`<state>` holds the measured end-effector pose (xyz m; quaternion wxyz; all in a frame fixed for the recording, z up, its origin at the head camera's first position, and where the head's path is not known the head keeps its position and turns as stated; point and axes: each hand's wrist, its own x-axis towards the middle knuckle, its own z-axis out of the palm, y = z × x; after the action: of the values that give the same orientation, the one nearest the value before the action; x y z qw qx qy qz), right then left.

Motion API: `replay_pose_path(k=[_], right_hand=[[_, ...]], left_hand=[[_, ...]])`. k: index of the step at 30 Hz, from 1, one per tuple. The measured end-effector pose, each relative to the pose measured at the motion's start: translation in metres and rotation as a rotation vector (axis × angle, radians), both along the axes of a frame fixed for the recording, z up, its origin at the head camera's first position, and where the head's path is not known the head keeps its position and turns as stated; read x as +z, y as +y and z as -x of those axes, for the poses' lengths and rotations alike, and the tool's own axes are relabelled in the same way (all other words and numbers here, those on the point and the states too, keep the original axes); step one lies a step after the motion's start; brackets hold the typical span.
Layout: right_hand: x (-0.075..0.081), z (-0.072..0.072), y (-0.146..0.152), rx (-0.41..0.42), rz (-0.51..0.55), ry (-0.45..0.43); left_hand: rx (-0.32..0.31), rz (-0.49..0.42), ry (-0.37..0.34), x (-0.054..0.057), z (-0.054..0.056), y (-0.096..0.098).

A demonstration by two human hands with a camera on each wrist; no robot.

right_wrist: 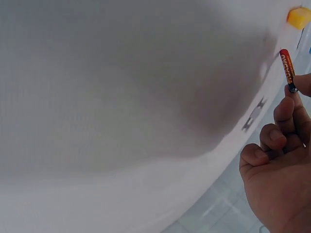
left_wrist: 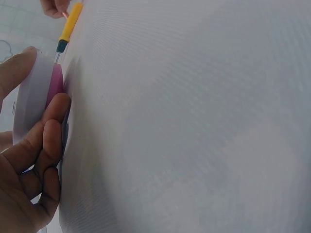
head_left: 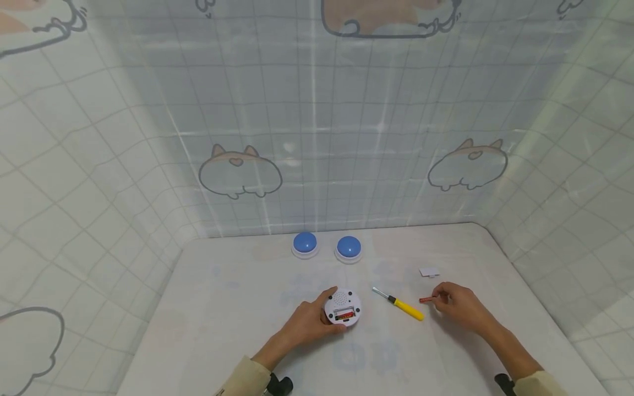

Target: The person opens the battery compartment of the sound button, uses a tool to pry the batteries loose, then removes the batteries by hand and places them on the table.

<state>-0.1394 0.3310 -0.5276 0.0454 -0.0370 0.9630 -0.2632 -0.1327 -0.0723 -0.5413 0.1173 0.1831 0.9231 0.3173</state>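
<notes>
My left hand (head_left: 308,323) grips a round white push-button device (head_left: 349,298) by its side, thumb and fingers around the rim. Its underside faces up with the battery compartment uncovered, and a red battery (head_left: 345,315) lies inside. A pink part (left_wrist: 56,83) of the device shows beneath its white body in the left wrist view. To the right, my right hand (head_left: 460,307) pinches another small red battery (right_wrist: 287,69) by one end between thumb and finger, just above the table. Between the two hands lies a yellow-handled screwdriver (head_left: 408,309), its tip toward the back left.
Two white push buttons with blue domes, a left one (head_left: 304,242) and a right one (head_left: 349,247), stand near the table's back edge. A small white cover (head_left: 428,271) lies behind my right hand. Grid-patterned curtains (head_left: 346,121) enclose the white table (head_left: 238,286) at the back and sides.
</notes>
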Motion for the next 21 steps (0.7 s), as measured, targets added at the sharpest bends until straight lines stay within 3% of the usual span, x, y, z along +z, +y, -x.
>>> replay_pose_path(k=[15, 21], right_hand=[[-0.009, 0.008, 0.019, 0.070, -0.029, -0.018], [-0.010, 0.011, 0.023, 0.047, -0.034, -0.049]], left_hand=[[0.011, 0.017, -0.019, -0.001, -0.001, 0.001], [0.014, 0.025, -0.013, -0.002, -0.001, 0.001]])
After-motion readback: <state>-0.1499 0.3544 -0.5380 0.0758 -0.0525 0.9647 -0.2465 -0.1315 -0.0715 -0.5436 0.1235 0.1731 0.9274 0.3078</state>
